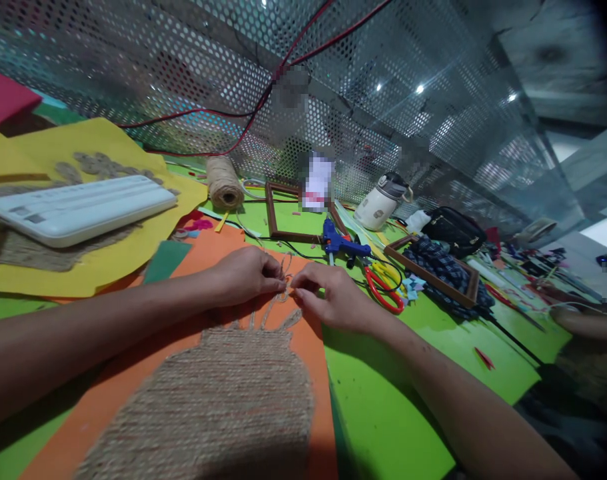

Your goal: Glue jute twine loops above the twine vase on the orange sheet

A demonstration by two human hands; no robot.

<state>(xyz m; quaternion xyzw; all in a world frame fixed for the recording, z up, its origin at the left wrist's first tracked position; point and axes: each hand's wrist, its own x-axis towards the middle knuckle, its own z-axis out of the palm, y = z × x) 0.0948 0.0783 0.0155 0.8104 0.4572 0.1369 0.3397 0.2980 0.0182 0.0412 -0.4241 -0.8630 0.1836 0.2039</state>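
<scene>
Across an orange sheet (320,400) lies a vase shape made of rows of jute twine (243,393), with thin twine stems and a leaf (292,320) rising from its top. My left hand (246,277) pinches a small loop of jute twine (286,273) above the stems. From the other side, my right hand (328,293) has its thumb and fingertips drawn together at the same twine. The fingertips of both hands nearly meet there. How firmly each holds the strand is hard to see.
Behind my hands are a twine roll (224,181), a wooden frame (278,233), a blue glue gun (343,243) and red-handled scissors (383,290). A white bottle (380,203) stands near the perforated metal screen (183,60). At left, a white power bank (83,207) rests on yellow paper (183,193).
</scene>
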